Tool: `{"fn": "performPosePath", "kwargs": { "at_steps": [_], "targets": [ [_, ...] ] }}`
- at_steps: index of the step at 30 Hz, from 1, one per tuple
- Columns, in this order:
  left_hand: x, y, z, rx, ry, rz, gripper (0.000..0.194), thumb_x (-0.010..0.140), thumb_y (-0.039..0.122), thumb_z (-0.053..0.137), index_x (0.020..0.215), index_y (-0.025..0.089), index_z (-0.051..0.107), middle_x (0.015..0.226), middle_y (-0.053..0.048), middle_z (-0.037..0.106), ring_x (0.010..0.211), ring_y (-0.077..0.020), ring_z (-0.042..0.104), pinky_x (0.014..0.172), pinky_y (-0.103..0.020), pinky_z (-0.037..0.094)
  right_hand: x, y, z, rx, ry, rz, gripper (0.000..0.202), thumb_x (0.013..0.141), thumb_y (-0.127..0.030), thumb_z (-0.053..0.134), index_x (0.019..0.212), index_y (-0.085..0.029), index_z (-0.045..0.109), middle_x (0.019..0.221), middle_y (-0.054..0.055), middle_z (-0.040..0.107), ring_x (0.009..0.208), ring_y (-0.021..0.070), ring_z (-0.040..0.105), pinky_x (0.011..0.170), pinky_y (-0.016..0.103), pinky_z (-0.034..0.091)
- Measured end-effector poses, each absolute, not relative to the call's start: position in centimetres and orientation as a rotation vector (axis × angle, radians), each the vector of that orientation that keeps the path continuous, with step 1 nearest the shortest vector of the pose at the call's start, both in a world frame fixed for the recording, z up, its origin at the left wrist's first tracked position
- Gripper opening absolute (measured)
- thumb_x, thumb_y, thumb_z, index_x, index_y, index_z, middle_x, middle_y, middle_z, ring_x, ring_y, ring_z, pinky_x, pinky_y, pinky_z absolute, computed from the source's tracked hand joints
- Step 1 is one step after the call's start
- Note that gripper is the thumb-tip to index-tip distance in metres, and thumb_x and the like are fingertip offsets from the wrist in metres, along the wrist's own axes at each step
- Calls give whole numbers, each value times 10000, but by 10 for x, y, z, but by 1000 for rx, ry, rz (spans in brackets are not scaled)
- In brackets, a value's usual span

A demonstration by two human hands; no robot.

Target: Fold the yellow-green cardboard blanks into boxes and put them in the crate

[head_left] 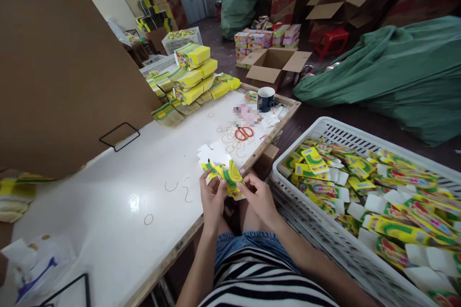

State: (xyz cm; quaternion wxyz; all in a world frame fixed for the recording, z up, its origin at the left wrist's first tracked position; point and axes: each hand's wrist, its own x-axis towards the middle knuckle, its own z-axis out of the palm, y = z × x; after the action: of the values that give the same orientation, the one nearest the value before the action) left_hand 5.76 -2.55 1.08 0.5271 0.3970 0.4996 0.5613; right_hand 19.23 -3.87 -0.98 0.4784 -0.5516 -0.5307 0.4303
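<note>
Yellow carton (234, 175): left of the white crate (355, 136) | left hand (213, 197): my grip closed, pinching one side | right hand (261, 197): my grip closed, pinching the other | opposed pinches presumably steady thin card; crate likely sits within reach.

paper carton (232, 173), glossy tabletop (108, 206)

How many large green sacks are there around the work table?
2: one green sack stands at the back, beside the stacked pink cartons; another green sack lies at the right, beyond the white basket. More may be hidden behind them.
</note>
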Motion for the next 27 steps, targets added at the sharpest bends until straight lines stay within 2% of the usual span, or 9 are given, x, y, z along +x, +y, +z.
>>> {"fn": "performPosePath", "kwargs": {
  "at_steps": [2, 5, 8, 11, 14, 18, 22, 25, 27],
  "targets": [
    [58, -29, 16, 1010, 1227, 1344, 645, 759, 317, 751, 1250, 252, 338, 981, -47, 715, 815, -176, 714, 745, -299, 555, 195, -39, -10, -1405, -1388, 945, 220, 876, -400, 571, 794, -200, 614, 769, 37, 669, 709, 201, 617, 682, 311, 491],
    [58, -33, 24, 1066, 1192, 1284, 672, 782, 298, 725, 1282, 265, 278, 1001, -61, 711, 811, -188, 720, 743, -316, 565, 201, -36, -6, -1370, -1501, 850, 190, 881, -364, 564, 900, -206, 668, 932, 84, 699, 867, 240, 637, 784, 352, 504],
    [57, -35, 30, 1079, 1105, 1207, 692, 799, 301, 710, 1318, 274, 253, 1003, -63, 712, 833, -199, 722, 754, -325, 569, 207, -28, 2, -1197, -1424, 1029, 294, 902, -336, 528, 1144, -210, 637, 1060, 92, 690, 885, 213, 651, 780, 332, 527],
    [53, -35, 36, 1062, 1017, 1140, 684, 793, 300, 717, 1325, 277, 287, 1037, -71, 709, 854, -206, 721, 754, -322, 567, 214, -20, 12, -989, -1330, 1265, 417, 891, -335, 554, 1292, -221, 534, 1014, 61, 676, 833, 177, 657, 725, 290, 536],
    [46, -36, 40, 1068, 954, 1055, 567, 786, 279, 726, 1249, 248, 400, 1018, -74, 717, 846, -207, 718, 734, -301, 562, 223, -14, 20, -854, -1355, 1416, 415, 876, -356, 587, 1263, -217, 527, 909, 25, 641, 773, 153, 631, 685, 263, 516],
    [42, -38, 41, 1073, 894, 965, 445, 774, 261, 739, 1125, 233, 468, 961, -54, 728, 775, -191, 713, 709, -298, 562, 233, -9, 26, -843, -1454, 1429, 262, 877, -402, 589, 1026, -187, 599, 764, -5, 589, 688, 136, 562, 637, 249, 463],
    [48, -40, 40, 1034, 896, 966, 561, 758, 266, 756, 1203, 248, 416, 976, -60, 723, 786, -194, 713, 708, -301, 566, 234, -6, 28, -907, -1468, 1312, 226, 875, -398, 595, 833, -176, 610, 747, 5, 579, 687, 140, 536, 635, 254, 439],
    [50, -40, 38, 999, 912, 992, 829, 739, 258, 775, 1380, 287, 249, 997, -62, 722, 848, -212, 715, 724, -306, 566, 232, -4, 26, -898, -1393, 1281, 241, 874, -384, 600, 1019, -191, 611, 802, 11, 598, 696, 143, 552, 639, 261, 454],
    [50, -38, 36, 988, 913, 976, 823, 727, 270, 785, 1380, 274, 284, 998, -62, 725, 849, -214, 714, 712, -296, 564, 232, -3, 25, -881, -1403, 1257, 327, 882, -392, 597, 1153, -209, 596, 860, 27, 621, 736, 156, 576, 681, 284, 476]
  ]
}}
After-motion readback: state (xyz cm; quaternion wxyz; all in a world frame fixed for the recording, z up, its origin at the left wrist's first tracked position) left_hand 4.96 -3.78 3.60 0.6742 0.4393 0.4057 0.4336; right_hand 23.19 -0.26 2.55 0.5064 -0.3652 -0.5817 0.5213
